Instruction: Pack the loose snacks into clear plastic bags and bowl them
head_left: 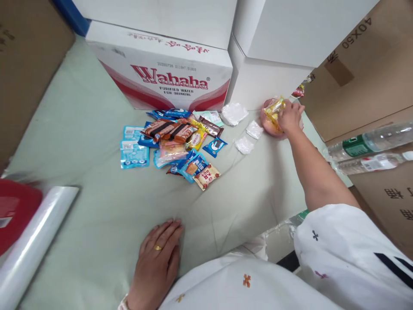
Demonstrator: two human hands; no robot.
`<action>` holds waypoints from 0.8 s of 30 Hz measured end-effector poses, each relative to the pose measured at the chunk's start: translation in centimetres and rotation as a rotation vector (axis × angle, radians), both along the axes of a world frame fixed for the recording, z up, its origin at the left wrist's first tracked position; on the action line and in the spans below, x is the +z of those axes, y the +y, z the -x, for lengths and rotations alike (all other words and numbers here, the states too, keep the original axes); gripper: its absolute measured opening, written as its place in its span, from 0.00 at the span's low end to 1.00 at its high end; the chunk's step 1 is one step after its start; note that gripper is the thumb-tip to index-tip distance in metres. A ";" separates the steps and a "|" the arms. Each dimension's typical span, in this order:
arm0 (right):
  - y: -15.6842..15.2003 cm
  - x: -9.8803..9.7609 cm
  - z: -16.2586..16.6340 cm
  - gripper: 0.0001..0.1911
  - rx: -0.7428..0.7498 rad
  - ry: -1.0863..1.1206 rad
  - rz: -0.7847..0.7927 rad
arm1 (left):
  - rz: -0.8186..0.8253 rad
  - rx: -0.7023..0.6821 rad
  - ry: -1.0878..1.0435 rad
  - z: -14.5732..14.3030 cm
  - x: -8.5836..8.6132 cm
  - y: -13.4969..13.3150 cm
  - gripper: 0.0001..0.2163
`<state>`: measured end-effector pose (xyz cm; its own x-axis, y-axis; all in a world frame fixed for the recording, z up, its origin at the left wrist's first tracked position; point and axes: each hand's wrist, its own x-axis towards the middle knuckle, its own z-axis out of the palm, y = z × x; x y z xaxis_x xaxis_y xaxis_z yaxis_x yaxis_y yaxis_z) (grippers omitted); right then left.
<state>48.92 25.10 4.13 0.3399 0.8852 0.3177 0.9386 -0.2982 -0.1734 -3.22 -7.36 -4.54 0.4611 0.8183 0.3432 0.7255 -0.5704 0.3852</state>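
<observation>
The fingers of the right hand (291, 115) bend down over a pink bowl (274, 132) at the far right of the table, beside a yellow packet (273, 110) that lies in it. The fingertips are partly hidden and small from here, so I cannot tell whether they grip the packet or only touch it. The left hand (161, 258) lies palm down on the green table cover (103, 206) at the near side, its fingers straight, close together and holding nothing; one wears a gold ring (158, 248).

Just left of the bowl are two small white packets (244, 145), with a larger white bundle (234, 113) a little farther off. Left of these, and well apart from the left hand, spreads a pile of wrapped snacks (177, 137): brown-and-black striped packets on top, blue ones around them, a cream packet (207, 177) at the near edge and light-blue packets (134, 153) at the left.

A Wahaha water carton (174, 82) stands right behind the pile, with a white box (261, 82) to its right, behind the bowl. Clear plastic bottles (364, 144) lie at the right, near large cardboard boxes (364, 64). At the near left, a shiny roll (38, 245) lies beside a red object (17, 211).
</observation>
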 end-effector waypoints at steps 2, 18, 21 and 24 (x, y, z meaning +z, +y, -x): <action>-0.8 0.5 0.7 0.23 0.000 -0.024 -0.106 | 0.009 0.011 -0.014 -0.1 0.0 0.0 0.17; -11.9 -5.9 10.5 0.06 0.476 0.298 0.131 | 0.045 0.162 -0.273 0.1 1.6 -0.8 0.13; -13.9 -5.6 11.0 0.10 0.364 0.509 -0.018 | 0.105 0.244 -0.350 -0.4 2.7 -0.8 0.11; -14.9 -5.5 11.9 0.13 0.240 0.519 -0.145 | 0.163 0.308 -0.394 -1.5 3.5 -0.5 0.09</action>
